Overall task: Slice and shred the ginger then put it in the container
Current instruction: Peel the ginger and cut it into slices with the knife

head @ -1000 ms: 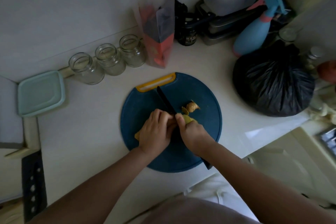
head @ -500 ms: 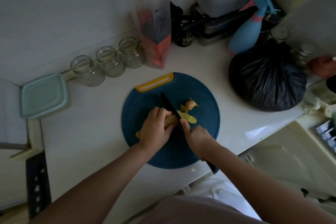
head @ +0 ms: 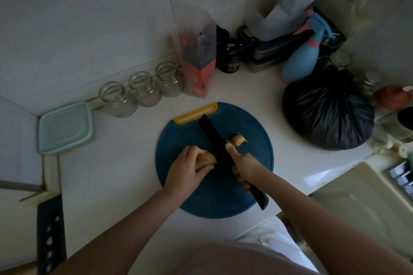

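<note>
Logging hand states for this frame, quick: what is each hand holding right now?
Left hand: closed, gripping the ginger.
Right hand: closed, gripping the knife, forefinger stretched along the blade.

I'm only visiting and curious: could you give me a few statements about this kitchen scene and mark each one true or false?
1. The left hand holds a piece of ginger on the blue cutting board. True.
2. The right hand grips a spoon. False: it grips a black knife.
3. Three glass jars stand in a row beyond the board. True.
4. The black bag lies on the cutting board. False: it sits on the counter, to the board's right.
5. A small ginger scrap lies on the board to the right of the blade. True.
</note>
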